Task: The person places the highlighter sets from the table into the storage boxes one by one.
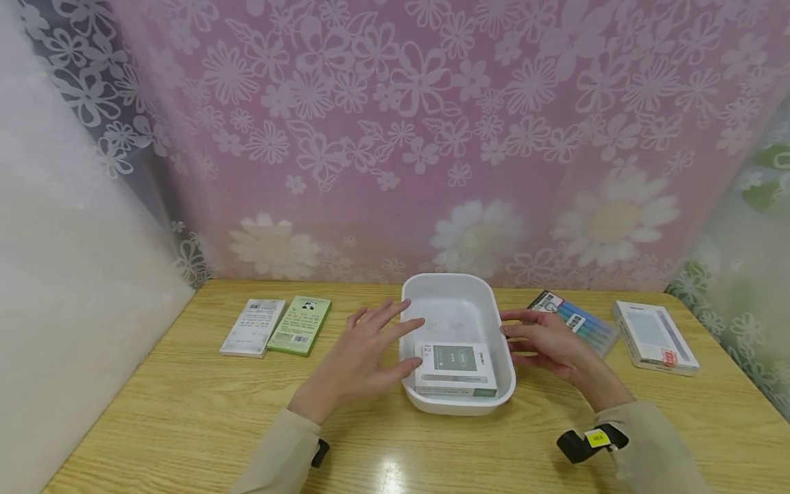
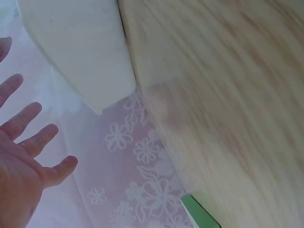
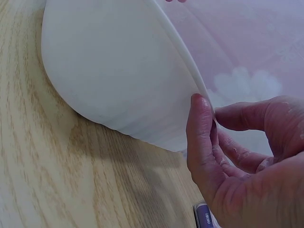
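Note:
A white plastic basin (image 1: 457, 405) with rounded corners stands on the table, and a white box with a grey-green label (image 1: 457, 367) lies in its near end. My right hand (image 1: 546, 343) pinches the basin's right rim; in the right wrist view one finger lies along the outer wall and others come to the edge. My left hand (image 1: 373, 350) is spread by the left rim, its fingertips overlapping the rim in the head view. The left wrist view shows those fingers (image 2: 28, 116) apart and empty, with the basin's outer wall (image 2: 78, 45) beside them.
To the left lie a white printed pack (image 1: 253, 328) and a green pack with a panda picture (image 1: 300, 326). Beyond my right hand are a clear pack of coloured pens (image 1: 589, 329) and a white box with a red sticker (image 1: 655, 337). A flowered curtain (image 1: 370, 171) hangs behind the table.

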Demonstrator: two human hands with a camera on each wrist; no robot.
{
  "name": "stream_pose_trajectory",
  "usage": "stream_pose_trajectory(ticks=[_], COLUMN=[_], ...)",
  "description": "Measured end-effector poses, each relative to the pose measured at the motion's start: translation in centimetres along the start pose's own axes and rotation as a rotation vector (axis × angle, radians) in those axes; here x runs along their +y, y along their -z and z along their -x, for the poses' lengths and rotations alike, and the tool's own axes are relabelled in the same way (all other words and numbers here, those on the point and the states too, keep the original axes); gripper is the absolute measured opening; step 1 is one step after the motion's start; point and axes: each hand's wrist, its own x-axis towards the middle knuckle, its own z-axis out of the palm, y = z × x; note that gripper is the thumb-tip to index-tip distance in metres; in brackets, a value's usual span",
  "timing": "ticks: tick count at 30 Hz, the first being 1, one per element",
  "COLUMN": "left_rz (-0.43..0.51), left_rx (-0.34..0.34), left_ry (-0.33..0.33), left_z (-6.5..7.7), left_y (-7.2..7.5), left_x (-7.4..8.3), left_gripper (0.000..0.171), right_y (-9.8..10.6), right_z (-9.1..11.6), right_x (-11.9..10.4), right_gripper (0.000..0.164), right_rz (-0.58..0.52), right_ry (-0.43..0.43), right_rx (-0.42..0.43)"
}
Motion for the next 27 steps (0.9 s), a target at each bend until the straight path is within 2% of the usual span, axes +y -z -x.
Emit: stream_pose_trajectory(ticks=[10, 17, 27], left_rz=[-0.047, -0.052, -0.12], left_rx=[0.014, -0.018, -0.038], left_ry=[0.02, 0.112, 0.182], left_z=[1.9, 3.2, 4.2], left_y=[0.9, 1.8, 2.6], left_x=[-1.6, -3.0, -5.6], left_gripper=[0.054, 0.055, 0.057], right_y=[0.1, 0.1, 0.0], right_z=[-0.1, -0.2, -0.1], right_x=[0.2, 0.2, 0.1], right_gripper=[0.061, 0.061, 0.061], right_rz=[-0.006, -0.016, -0.022], right_ry=[0.004, 0.003, -0.003], right_rx=[0.0, -0.005, -0.001])
